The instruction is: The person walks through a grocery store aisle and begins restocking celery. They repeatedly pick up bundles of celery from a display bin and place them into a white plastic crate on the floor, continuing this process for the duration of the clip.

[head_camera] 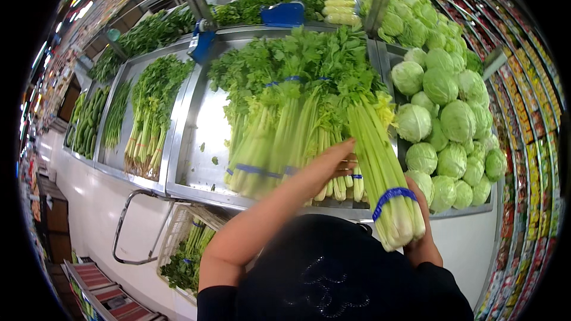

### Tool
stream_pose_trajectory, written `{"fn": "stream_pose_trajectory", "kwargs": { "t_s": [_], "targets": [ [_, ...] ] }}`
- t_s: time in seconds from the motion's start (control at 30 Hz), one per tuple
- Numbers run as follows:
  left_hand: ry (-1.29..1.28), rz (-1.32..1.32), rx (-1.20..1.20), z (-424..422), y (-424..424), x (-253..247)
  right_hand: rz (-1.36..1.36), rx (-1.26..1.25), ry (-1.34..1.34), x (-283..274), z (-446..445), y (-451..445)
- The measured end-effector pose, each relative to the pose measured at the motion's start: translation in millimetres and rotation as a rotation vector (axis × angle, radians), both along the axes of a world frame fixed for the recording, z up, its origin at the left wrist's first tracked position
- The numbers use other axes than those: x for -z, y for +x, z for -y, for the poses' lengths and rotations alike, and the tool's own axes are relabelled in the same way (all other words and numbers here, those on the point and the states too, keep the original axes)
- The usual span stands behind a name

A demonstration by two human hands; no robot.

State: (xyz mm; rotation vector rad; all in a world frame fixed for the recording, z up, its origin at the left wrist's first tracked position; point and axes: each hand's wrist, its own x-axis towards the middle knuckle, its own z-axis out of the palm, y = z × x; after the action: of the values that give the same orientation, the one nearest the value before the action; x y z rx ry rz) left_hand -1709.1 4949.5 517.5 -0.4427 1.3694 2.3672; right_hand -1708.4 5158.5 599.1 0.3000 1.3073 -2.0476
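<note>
A large celery bunch [379,156] with a purple-blue band around its lower stalks is held up in front of the display, root end towards me. My right hand [419,227] grips it near the base, mostly hidden behind the stalks. Beside its left edge is my left hand [337,162], fingers apart; whether they touch the stalks I cannot tell. Behind both hands, several banded celery bunches [285,129] lie in a metal tray [203,120], leaves towards the back. Part of that row looks blurred.
Green cabbages [446,120] are heaped at the right. Leafy bunches with roots [151,116] and cucumbers [87,118] lie at the left. Below the tray stands a plastic crate [171,236] of celery beside a metal cart handle [122,227]. Metal posts [381,2] rise behind.
</note>
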Motion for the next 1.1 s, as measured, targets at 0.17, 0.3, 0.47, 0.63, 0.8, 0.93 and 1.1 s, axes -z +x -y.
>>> {"fn": "stream_pose_trajectory", "kwargs": {
  "t_s": [0.17,0.3,0.47,0.63,0.8,0.93,1.1],
  "targets": [
    [0.044,-0.257,-0.083,-33,-24,-67,-0.190,-0.036,-0.044,-9,1,-1],
    [0.156,-0.406,-0.254,-20,-10,-91,-0.397,-0.236,-0.128,-7,8,-15],
    [0.194,-0.581,-0.399,38,32,-98,-0.777,-0.605,0.122,-10,59,-21],
    [0.251,-0.516,-0.932,74,125,-56,-1.021,-0.912,0.064,21,128,-13],
    [0.360,-0.413,-1.445,109,235,11,-1.226,-1.112,0.191,46,181,2],
    [0.083,0.018,-1.775,125,354,63,-1.127,-1.244,0.237,72,195,5],
    [0.140,-0.023,-2.315,143,499,185,-0.941,-1.255,0.274,96,199,15]
  ]
}}
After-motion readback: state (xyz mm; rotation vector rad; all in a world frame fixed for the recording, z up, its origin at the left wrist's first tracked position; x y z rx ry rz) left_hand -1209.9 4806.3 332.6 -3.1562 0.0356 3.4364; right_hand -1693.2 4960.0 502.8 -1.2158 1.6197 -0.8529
